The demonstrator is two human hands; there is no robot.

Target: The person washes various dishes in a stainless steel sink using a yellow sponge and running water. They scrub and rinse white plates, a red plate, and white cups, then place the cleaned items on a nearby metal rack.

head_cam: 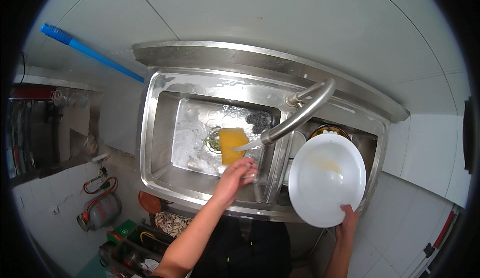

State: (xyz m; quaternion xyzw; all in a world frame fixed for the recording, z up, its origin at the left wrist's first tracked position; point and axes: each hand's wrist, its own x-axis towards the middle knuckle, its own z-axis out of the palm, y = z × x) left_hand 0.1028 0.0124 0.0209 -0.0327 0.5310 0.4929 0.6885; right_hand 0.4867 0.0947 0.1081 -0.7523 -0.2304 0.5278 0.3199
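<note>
My right hand grips the near rim of a large white oval dish, thumb on its inner face. The dish is tilted over the right basin, and a pale yellowish patch shows inside it. Over the left basin of the stainless steel sink, my left hand has loosely curled fingers, a little apart, with no object plainly held. Just beyond its fingertips a yellow sponge or cloth lies on the basin floor. Water runs from the curved metal faucet onto it.
A dark mesh scourer sits by the divider; green scraps lie near the drain. Bowls stand in the right basin, partly hidden by the dish. A blue pole leans at left. A grey gas cylinder and a crate are lower left.
</note>
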